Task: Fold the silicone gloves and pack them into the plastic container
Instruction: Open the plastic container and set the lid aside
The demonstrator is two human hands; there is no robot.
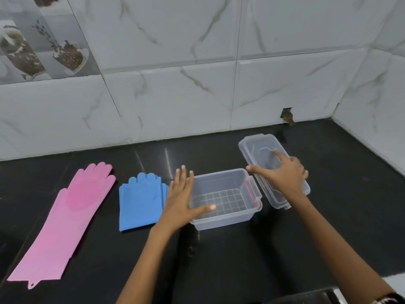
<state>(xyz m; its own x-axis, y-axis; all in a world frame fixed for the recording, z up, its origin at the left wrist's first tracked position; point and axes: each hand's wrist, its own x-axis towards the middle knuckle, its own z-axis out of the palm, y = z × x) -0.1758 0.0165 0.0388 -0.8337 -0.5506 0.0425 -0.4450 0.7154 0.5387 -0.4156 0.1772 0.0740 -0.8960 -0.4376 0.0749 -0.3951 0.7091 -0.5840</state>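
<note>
I see the clear plastic container (225, 198) empty on the black tabletop (219, 260), my left hand (182, 205) spread against it; right hand (285, 174), fingers apart, rests on its lid (258, 145). Folded blue glove (140, 205) and flat pink glove (63, 220) lie left.

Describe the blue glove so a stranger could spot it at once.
On the black counter below the tiled wall, look just left of the clear container. The blue glove lies there folded short, unlike the pink glove stretched full length further left.
</note>
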